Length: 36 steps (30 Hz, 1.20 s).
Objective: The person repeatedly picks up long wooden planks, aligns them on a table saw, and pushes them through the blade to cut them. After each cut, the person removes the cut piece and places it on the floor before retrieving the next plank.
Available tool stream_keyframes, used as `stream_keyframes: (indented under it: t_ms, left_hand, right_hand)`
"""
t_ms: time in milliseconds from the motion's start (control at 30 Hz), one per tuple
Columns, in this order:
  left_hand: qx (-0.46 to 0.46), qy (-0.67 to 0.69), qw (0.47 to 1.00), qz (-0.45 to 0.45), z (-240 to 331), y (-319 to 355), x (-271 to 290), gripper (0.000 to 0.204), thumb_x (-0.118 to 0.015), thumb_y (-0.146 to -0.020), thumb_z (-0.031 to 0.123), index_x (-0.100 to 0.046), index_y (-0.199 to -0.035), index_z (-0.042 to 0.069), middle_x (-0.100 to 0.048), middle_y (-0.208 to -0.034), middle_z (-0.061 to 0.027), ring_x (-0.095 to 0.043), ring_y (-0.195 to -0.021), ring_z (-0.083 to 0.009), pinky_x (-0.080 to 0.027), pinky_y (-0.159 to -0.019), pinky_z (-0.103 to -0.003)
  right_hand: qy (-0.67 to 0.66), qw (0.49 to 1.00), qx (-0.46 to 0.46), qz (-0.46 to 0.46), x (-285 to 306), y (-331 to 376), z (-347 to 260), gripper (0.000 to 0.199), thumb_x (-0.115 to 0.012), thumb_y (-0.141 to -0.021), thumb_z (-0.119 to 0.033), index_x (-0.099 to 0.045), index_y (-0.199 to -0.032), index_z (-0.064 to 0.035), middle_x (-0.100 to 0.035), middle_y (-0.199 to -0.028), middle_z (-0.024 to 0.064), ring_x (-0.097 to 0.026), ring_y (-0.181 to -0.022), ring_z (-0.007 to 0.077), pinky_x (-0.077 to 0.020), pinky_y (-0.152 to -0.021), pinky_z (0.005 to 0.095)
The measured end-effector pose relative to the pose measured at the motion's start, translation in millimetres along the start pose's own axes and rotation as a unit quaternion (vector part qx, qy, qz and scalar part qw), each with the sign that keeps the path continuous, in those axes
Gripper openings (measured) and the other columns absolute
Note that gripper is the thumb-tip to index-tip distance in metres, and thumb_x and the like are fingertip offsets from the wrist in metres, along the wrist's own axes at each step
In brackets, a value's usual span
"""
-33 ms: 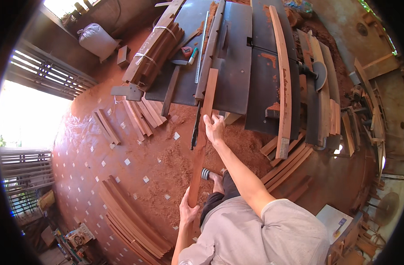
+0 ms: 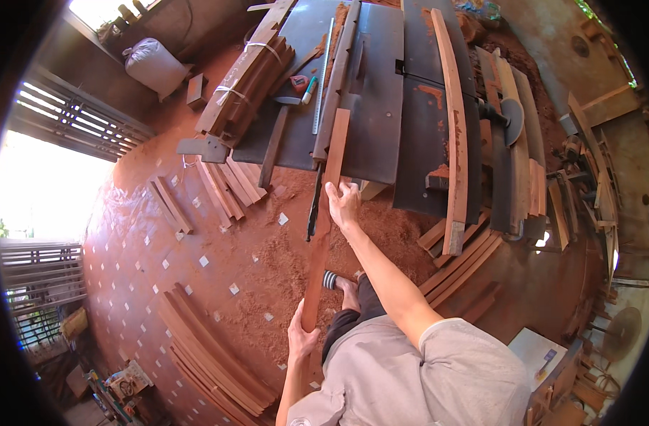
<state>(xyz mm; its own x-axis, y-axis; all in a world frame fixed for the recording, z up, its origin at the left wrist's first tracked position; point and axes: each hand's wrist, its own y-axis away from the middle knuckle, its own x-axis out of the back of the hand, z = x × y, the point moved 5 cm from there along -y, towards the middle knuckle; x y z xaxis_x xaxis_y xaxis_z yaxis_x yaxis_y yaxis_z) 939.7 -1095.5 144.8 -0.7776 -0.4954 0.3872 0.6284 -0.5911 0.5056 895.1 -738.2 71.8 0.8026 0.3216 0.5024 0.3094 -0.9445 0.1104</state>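
Plank of reddish wood [image 2: 315, 284], long and narrow, slanting from beside the grey shirt [image 2: 409, 369] up onto the dark counter [image 2: 374, 135], far end close alongside a dark brown bar [image 2: 338, 82]. Left hand [image 2: 303, 339] gripping the near part, thumb at one edge, fingers at the other. Right hand [image 2: 345, 206] farther up, just short of the counter's edge, thumb on the plank's face, other fingers bent at its right side; hard to tell whether gripping. Left of the bar, a steel ruler [image 2: 323, 82], red tape measure [image 2: 299, 83], green-and-white marker [image 2: 310, 90], hammer-shaped tool [image 2: 273, 145] and tied bundle of boards [image 2: 235, 89]. Below, sawdust [image 2: 267, 255] over tiled floor [image 2: 140, 284].
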Motion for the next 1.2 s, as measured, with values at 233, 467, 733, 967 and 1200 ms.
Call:
stream_keyframes:
  t_ms: [233,467,733,967,1200]
  left_hand:
    - [0.049,0.079,0.996,-0.011,-4.0,-56.6,-10.9,0.069,-0.076,-0.085,0.016,-0.049,-0.147,0.003,-0.065,-0.13,-0.0166,-0.064,-0.117,-0.0234,-0.05,-0.1,-0.036]
    - [0.056,0.098,0.993,-0.021,-12.0,-104.6,-17.7,0.049,-0.061,-0.102,0.038,-0.062,-0.126,-0.004,-0.07,-0.104,-0.0115,-0.063,-0.095,-0.0165,-0.051,-0.085,-0.032]
    - [0.07,0.072,0.994,-0.033,14.6,-142.5,-26.2,0.05,-0.059,-0.103,0.042,-0.066,-0.115,-0.006,-0.07,-0.099,-0.0111,-0.061,-0.092,-0.0162,-0.05,-0.084,-0.033]
    - [0.063,0.06,0.996,-0.033,28.2,-168.1,-31.9,0.051,-0.058,-0.103,0.043,-0.066,-0.109,-0.006,-0.069,-0.093,-0.0096,-0.059,-0.087,-0.0149,-0.05,-0.08,-0.033]
    - [0.055,0.058,0.996,-0.039,34.5,-186.6,-36.1,0.052,-0.058,-0.103,0.044,-0.066,-0.112,-0.007,-0.069,-0.094,-0.0089,-0.059,-0.088,-0.0151,-0.05,-0.08,-0.033]
  right_hand:
    - [0.088,0.996,-0.004,0.016,-5.3,-62.2,-14.0,0.051,-0.062,-0.096,-0.046,-0.067,-0.128,-0.0062,-0.06,-0.122,0.0189,-0.056,-0.113,0.0389,-0.0463,-0.098,0.0491]
    - [0.103,0.994,-0.045,0.009,-7.7,-112.3,-21.7,0.056,-0.062,-0.096,-0.048,-0.068,-0.128,-0.002,-0.058,-0.13,0.0152,-0.054,-0.12,0.0366,-0.0463,-0.103,0.0472]
    - [0.096,0.994,-0.04,0.034,-8.4,-158.2,-25.3,0.055,-0.063,-0.094,-0.046,-0.068,-0.127,-0.0021,-0.06,-0.128,0.0135,-0.056,-0.118,0.0366,-0.0474,-0.102,0.0469]
    - [0.08,0.994,-0.07,0.008,-4.2,-183.7,-33.2,0.058,-0.061,-0.096,-0.048,-0.066,-0.131,-0.0023,-0.058,-0.134,0.0158,-0.053,-0.124,0.0381,-0.0439,-0.108,0.0459]
    - [0.081,0.995,-0.058,0.02,-6.3,-205.0,-33.5,0.058,-0.061,-0.096,-0.048,-0.067,-0.128,0.0001,-0.058,-0.134,0.0158,-0.054,-0.123,0.0379,-0.0448,-0.106,0.0463]
